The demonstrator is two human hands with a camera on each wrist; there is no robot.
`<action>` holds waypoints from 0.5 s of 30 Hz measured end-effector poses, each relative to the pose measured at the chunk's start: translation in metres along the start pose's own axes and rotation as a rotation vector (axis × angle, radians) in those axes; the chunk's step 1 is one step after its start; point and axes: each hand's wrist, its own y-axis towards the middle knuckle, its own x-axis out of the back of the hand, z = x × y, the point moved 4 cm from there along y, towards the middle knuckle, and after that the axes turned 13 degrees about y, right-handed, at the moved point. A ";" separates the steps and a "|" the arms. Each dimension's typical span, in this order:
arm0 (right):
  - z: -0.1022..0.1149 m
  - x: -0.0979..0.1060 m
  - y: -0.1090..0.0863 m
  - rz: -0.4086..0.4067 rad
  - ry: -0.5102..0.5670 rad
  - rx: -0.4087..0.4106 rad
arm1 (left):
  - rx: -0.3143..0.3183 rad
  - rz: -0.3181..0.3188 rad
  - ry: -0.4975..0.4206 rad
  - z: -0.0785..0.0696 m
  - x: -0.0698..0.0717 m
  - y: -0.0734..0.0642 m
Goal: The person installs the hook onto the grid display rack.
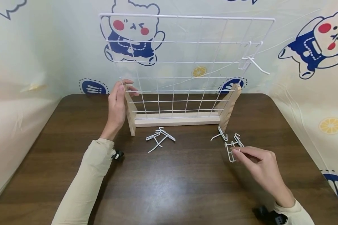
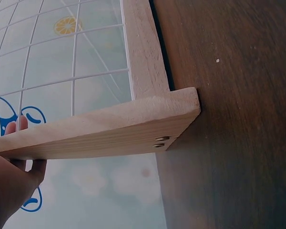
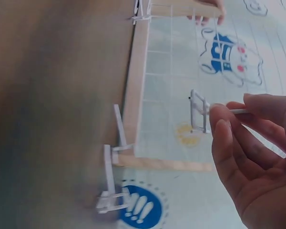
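A white wire grid rack with wooden side supports stands on the table. My left hand grips the left wooden support near its top, fingertips curled behind it. Over the table at front right, my right hand pinches the stem of a white wire hook, its square frame pointing away from the fingers. One hook hangs on the grid's upper right. Two loose hooks lie near the right support, one of them a bent hook at its foot. Several more hooks lie heaped before the rack.
The brown wooden table fills the space below. A patterned cloth with cartoon bears and orange slices hangs behind and at both sides. A wooden crossbar joins the two supports low down. Dark wrist straps sit at both sleeves.
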 end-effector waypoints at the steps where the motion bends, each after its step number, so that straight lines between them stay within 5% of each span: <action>1: 0.005 0.000 0.004 -0.003 -0.004 0.033 | 0.000 0.001 -0.003 0.000 0.000 0.000; 5: 0.023 0.002 0.023 -0.013 -0.032 0.152 | -0.002 0.006 0.008 -0.001 0.000 0.000; 15: 0.054 0.001 0.061 0.042 -0.007 0.248 | -0.006 0.008 0.019 -0.002 0.002 -0.001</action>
